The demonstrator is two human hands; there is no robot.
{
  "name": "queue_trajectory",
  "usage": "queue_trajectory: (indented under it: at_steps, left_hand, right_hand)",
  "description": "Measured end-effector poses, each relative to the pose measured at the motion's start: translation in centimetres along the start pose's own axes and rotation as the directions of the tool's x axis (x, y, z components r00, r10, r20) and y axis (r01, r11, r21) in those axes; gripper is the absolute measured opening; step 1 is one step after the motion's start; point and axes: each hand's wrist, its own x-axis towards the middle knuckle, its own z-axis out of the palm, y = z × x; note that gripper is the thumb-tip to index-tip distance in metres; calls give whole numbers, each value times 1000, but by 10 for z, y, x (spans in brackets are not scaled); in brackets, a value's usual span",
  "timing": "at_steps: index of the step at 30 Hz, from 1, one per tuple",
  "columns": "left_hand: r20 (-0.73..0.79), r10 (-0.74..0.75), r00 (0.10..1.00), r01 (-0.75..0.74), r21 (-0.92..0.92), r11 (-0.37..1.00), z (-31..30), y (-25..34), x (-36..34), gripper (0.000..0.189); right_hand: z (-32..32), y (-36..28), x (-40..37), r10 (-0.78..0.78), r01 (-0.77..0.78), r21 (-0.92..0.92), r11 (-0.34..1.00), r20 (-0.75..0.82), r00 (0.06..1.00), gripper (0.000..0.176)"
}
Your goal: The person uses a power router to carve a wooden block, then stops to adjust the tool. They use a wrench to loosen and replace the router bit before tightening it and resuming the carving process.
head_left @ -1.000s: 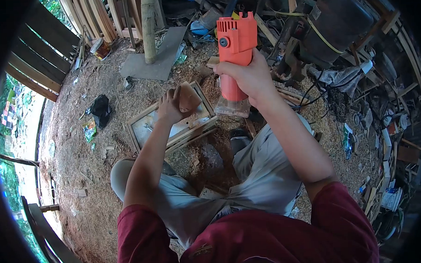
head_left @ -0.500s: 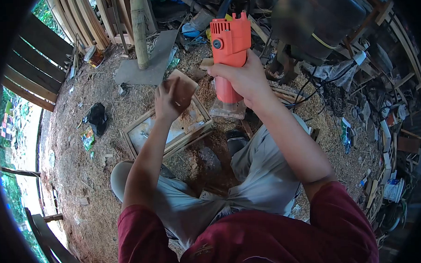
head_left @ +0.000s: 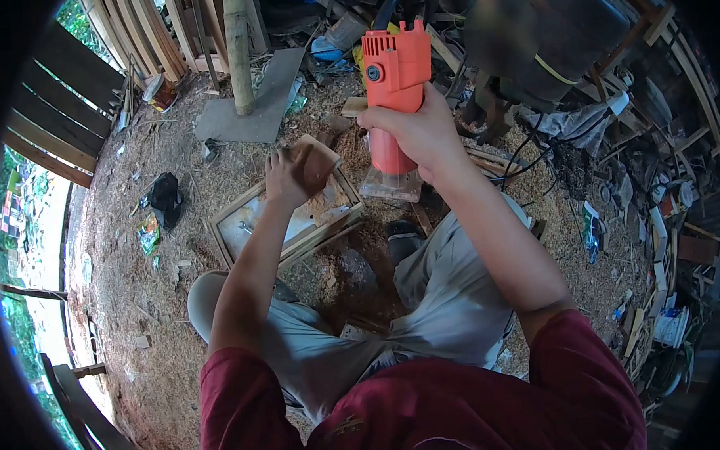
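My right hand (head_left: 420,135) is wrapped round the body of an orange-red trim router (head_left: 395,89). The router stands upright, its clear base (head_left: 390,186) lowest, beside the right end of a shallow wooden frame box (head_left: 232,247). What lies under the base is hard to make out. My left hand (head_left: 282,180) grips the left side of a small flat piece of wood (head_left: 320,164), thumb across its face, at the box's far edge. Inside the box a small metal wrench-like tool (head_left: 247,226) lies on a pale surface among wood dust.
Sawdust covers the ground. A bamboo post (head_left: 238,63) rises behind a grey flat sheet (head_left: 238,128). A black plastic bag (head_left: 166,200) lies left. Black cables (head_left: 524,152) and a dark tank-like object (head_left: 571,39) are on the right, with scrap wood around.
My left hand and the wood piece have shifted slightly, and the left fingers look straighter. The router and my right hand have barely moved.
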Motion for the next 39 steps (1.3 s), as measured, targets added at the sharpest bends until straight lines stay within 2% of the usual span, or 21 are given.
queue_trajectory:
  at_steps: [1,4,7,10,14,16,17,20,23,26,29,32,34,36,38,39]
  left_hand:
    - [-92,14,996,-15,-13,1000,2,0,-1,72]
    - [-179,91,980,-102,-56,993,4,-7,-1,69]
    - [140,-75,987,85,-67,994,-5,-3,-4,68]
    - [-65,28,997,-27,12,1000,-5,-10,-4,68]
    - [84,38,996,-43,63,997,-2,-12,-10,71]
    - [149,-29,988,17,79,997,-15,-2,-11,73]
    - [68,-20,997,17,32,999,-10,-5,-12,76]
    - [96,35,995,-43,84,996,-1,-11,-15,78]
    - [33,4,999,-6,78,997,-11,-10,-20,77]
    - [71,5,997,-14,129,991,-8,-12,-19,77]
    - [183,-95,979,83,68,994,-16,-10,-21,86]
    - [147,-66,987,58,56,997,-20,-8,-23,87]
    - [111,-108,988,108,5,994,-32,-4,-29,86]
    - [146,-142,979,139,29,990,-32,-5,-27,85]
    - [262,-164,951,132,133,982,-21,-14,-19,87]
    - [209,-141,968,116,130,985,-18,-18,-23,87]
  right_hand:
    - [1,1,0,2,-2,4,1000,3,1000,50]
    - [2,3,1,0,0,5,1000,-2,1000,50]
    - [3,4,1,-10,10,9,1000,1,1000,50]
    - [4,5,2,-7,7,4,1000,5,1000,50]
    - [5,6,2,5,-6,17,1000,32,999,49]
    - [8,3,-2,-2,2,15,1000,20,1000,49]
    - [9,1,-2,-7,7,13,1000,14,1000,49]
    - [8,10,2,-30,30,-4,1000,28,999,50]
    - [10,4,-2,-18,19,-21,1000,38,999,50]
    - [10,8,0,-34,34,0,999,44,998,50]
    - [13,10,0,-18,17,17,1000,42,999,49]
    - [14,10,0,-12,12,-1,1000,36,999,49]
    - [16,6,-4,10,-11,12,1000,34,999,49]
    - [18,4,-3,12,-13,11,1000,40,999,49]
    - [18,9,-3,3,-4,7,1000,43,999,49]
    - [19,7,-5,12,-13,16,1000,47,999,49]
